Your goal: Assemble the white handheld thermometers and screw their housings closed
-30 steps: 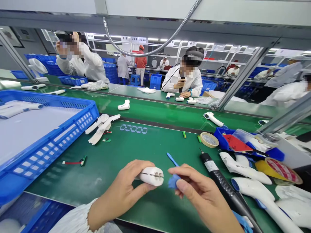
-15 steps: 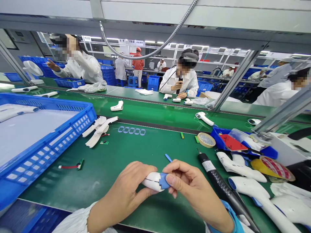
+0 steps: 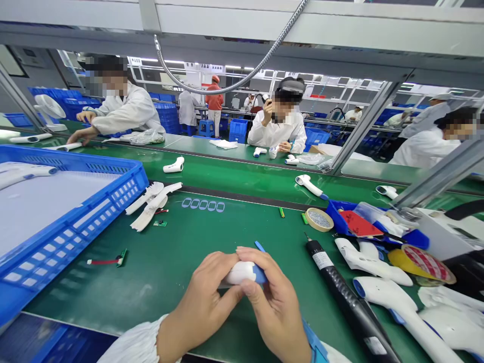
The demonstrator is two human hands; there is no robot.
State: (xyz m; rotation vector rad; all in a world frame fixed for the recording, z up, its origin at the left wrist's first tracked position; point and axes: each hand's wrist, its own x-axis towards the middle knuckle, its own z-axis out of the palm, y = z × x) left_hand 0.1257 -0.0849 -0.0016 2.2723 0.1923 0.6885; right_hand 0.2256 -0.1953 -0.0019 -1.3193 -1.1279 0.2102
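A: In the head view, where's the white housing (image 3: 240,273)?

B: Left of the black screwdriver (image 3: 340,287), between both hands, its long axis running roughly crosswise.

A: Which hand is nearer?

B: Neither; both touch it. The left hand (image 3: 206,292) is closed around one end, the right hand (image 3: 278,297) wrapped over the blue end piece (image 3: 260,275), towards the screwdriver.

A: Its look?

B: Smooth, rounded, white; the hands hide much of it.

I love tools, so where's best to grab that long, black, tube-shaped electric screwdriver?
Probably grip the screwdriver around its thick middle, from above: it lies on the flat green tabletop with its rounded upper side uncovered and its thin metal-looking tip pointing away.
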